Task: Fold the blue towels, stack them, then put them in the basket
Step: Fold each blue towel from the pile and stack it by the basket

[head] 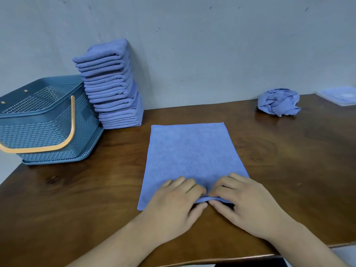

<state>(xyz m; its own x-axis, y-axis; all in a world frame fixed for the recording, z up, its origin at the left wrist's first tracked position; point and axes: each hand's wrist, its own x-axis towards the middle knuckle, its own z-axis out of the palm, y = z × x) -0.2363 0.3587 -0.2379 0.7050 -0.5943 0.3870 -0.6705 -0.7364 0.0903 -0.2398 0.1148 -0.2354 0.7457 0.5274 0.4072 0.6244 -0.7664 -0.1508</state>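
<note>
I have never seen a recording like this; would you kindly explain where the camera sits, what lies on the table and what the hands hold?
There is no machine: these are a person's bare hands, filmed by one wide-angle camera worn on the head, looking down at a wooden table. The left hand and right hand each pinch the near edge of a flat blue towel. Back left, a tall stack of folded towels stands beside a blue basket. A crumpled towel lies back right.
</note>
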